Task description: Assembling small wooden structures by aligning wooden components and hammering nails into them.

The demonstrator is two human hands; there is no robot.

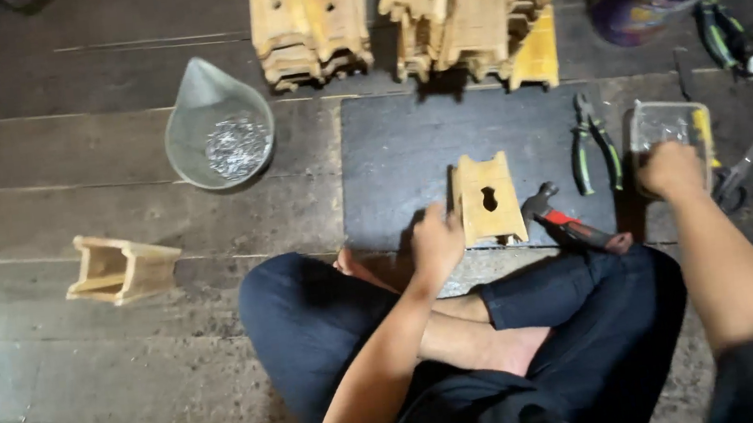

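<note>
Down on the wooden floor (131, 358), the person sits cross-legged in front of a dark mat (398, 153). The left hand (436, 240) is closed on the left edge of a wooden piece (487, 198), which lies flat near the front edge of the mat and has a dark keyhole-shaped cutout in its middle. The right hand (670, 169) reaches into a clear plastic box (670, 125) just beside the right edge of the mat; its fingers are curled together, but I cannot tell if they hold anything. A hammer (568, 219) with a red and black handle lies between the two hands, at the front right corner of the mat, and pliers (593, 142) lie near the right edge. Beyond the far edge of the mat stand stacks of wooden pieces (402, 13). A drop-shaped bowl (218, 125) with small metal parts is to the left of the mat, and one more wooden piece (121, 266) lies well apart on the left. Scissors (745, 168) lie to the right of the box.
</note>
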